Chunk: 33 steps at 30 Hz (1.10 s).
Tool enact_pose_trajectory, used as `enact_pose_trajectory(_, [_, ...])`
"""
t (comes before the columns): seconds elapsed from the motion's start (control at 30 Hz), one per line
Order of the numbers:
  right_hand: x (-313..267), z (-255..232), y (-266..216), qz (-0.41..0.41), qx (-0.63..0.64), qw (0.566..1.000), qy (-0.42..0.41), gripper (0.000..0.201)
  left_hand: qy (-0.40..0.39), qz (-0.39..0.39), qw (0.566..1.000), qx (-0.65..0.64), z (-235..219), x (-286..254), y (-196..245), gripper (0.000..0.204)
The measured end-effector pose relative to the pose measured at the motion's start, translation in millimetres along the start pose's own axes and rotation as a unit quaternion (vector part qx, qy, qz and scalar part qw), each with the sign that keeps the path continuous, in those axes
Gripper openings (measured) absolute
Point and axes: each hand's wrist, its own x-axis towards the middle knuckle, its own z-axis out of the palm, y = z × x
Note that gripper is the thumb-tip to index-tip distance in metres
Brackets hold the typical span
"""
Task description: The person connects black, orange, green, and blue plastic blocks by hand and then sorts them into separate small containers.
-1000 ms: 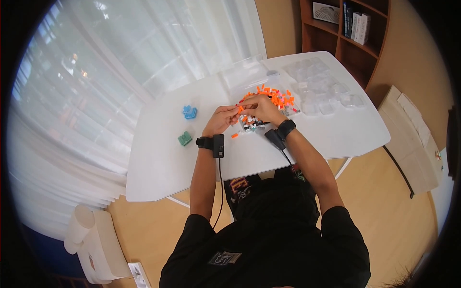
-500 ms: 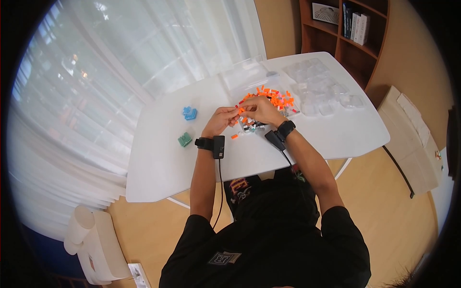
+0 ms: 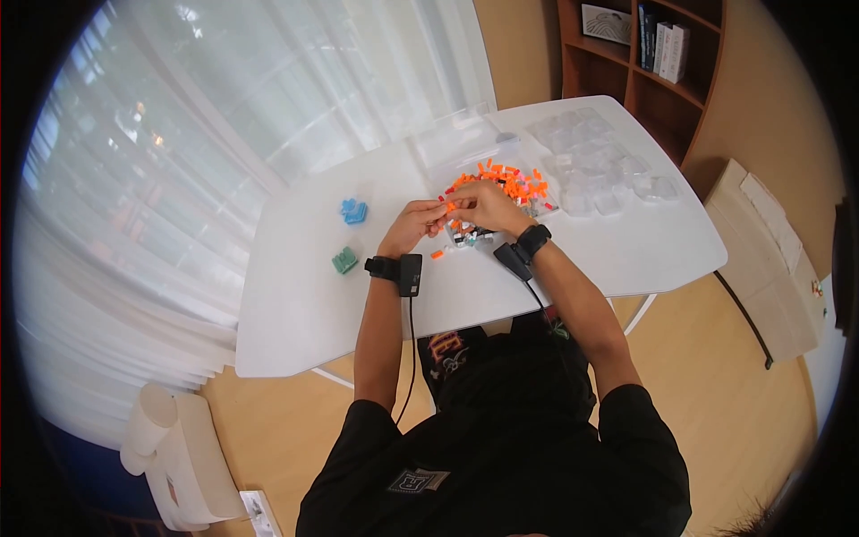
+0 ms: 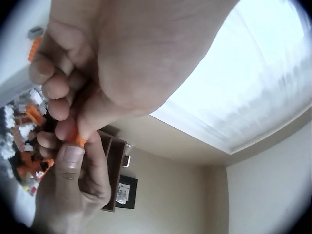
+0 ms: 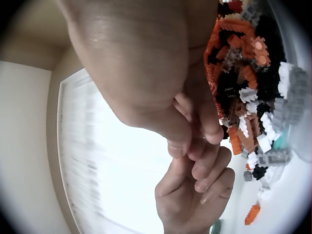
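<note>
Both hands meet over the near left edge of a heap of small bricks (image 3: 510, 183). Between thumb and fingers my left hand (image 3: 411, 225) pinches a small orange brick (image 4: 80, 140), mostly covered by fingertips in the left wrist view. From the other side my right hand (image 3: 489, 206) pinches the same brick, its thumb and fingertips against the left ones. In the right wrist view the fingers hide the brick. The heap mixes orange, black, white, grey and brown bricks. A loose orange brick (image 5: 252, 214) lies on the table beside it.
On the left of the white table (image 3: 295, 309) stand a blue brick piece (image 3: 354, 211) and a green one (image 3: 344, 259). Clear plastic containers (image 3: 591, 166) cover the back right. A clear lid or tray (image 3: 456, 143) lies behind the heap. Cables hang from both wrist cameras.
The hands stay together at nearly the same spot, with only small shifts of the fingers and the left wrist. The pieces on the table have not visibly moved.
</note>
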Motion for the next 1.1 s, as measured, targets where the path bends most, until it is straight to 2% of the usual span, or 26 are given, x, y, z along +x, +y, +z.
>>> enact_pose_trajectory(0.27, [0, -1, 5, -0.006, 0.06, 0.998, 0.003, 0.018, -0.023, -0.011, 0.995, -0.092, -2, 1, -5, 0.02])
enact_pose_trajectory(0.33, [1, -5, 3, 0.09, 0.201, 0.975, -0.005, 0.016, -0.007, 0.031, 0.987, -0.16, -4, -1, -4, 0.017])
enact_pose_trajectory(0.57, [4, 0, 0, 0.102, 0.181, 0.978, 0.027, 0.021, 0.018, 0.029, 0.992, -0.123, 8, 1, -2, 0.021])
enact_pose_trajectory(0.63, [4, 1, 4, 0.031, 0.106, 0.994, 0.026, 0.022, 0.039, 0.054, 0.998, -0.015, 8, 3, -3, 0.025])
enact_pose_trajectory(0.73, [2, 3, 1, 0.025, 0.109, 0.994, 0.01, 0.024, 0.044, 0.053, 0.997, 0.016, 7, 4, -4, 0.03])
enact_pose_trajectory(0.97, [3, -3, 0, 0.113, 0.101, 0.988, -0.015, 0.022, 0.061, 0.019, 0.997, 0.031, 5, -6, 7, 0.031])
enact_pose_trajectory(1.03, [4, -7, 4, 0.063, 0.045, 0.99, 0.117, 0.023, 0.142, 0.031, 0.976, 0.165, -1, -12, 18, 0.026])
enact_pose_trajectory(1.07, [5, -12, 6, 0.064, 0.046, 0.989, 0.122, 0.023, 0.137, 0.029, 0.976, 0.168, -10, -13, 12, 0.026])
enact_pose_trajectory(1.1, [5, -18, 6, 0.039, -0.025, 0.988, 0.15, 0.024, 0.147, 0.065, 0.946, 0.282, -22, -16, -1, 0.028])
